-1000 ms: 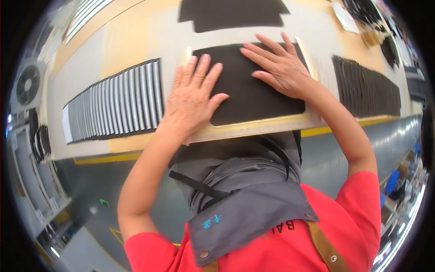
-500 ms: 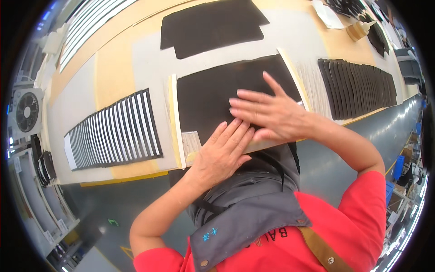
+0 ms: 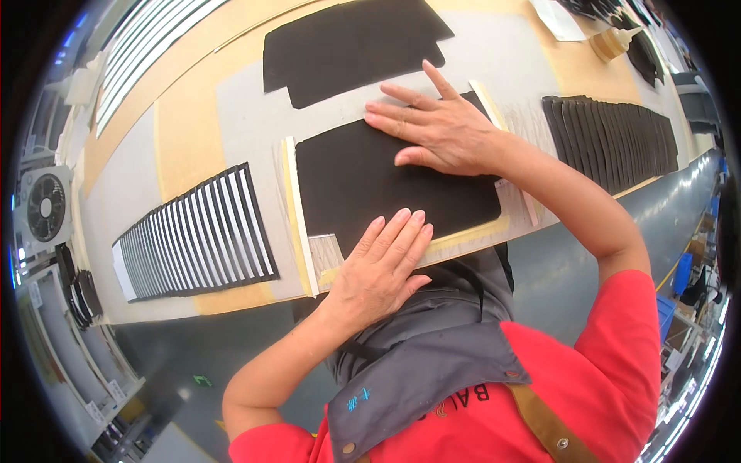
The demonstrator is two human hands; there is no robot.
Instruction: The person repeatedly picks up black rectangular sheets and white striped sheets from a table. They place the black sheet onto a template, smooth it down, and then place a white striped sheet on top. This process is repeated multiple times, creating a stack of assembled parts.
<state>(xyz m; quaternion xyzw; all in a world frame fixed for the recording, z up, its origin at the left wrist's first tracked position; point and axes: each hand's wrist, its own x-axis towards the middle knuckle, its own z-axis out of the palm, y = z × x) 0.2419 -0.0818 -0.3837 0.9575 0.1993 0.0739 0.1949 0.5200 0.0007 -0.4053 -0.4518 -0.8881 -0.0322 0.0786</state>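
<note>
A flat black panel [image 3: 394, 181] of leather-like sheet lies before me on the table, between two pale guide strips. My left hand [image 3: 380, 262] rests its fingertips on the panel's near edge, fingers stretched out. My right hand [image 3: 436, 127] lies across the panel's far edge with its fingers spread and holds nothing. The left guide strip [image 3: 299, 216] stands along the panel's left side. The right guide strip [image 3: 488, 104] is partly hidden by my right wrist. Beyond the panel lies a second black piece [image 3: 351, 50] with notched corners.
Overlapping black pieces with white bands [image 3: 201, 235] fan out at left. On the right is a row of overlapping black strips [image 3: 610, 143]. A nozzle bottle [image 3: 611, 44] and white paper [image 3: 557, 19] lie at far right. A fan [image 3: 46, 207] stands beyond the table's left end.
My right hand has moved away from me, from beside the left hand to the panel's far edge. My left hand stays at the near edge, now apart from it.
</note>
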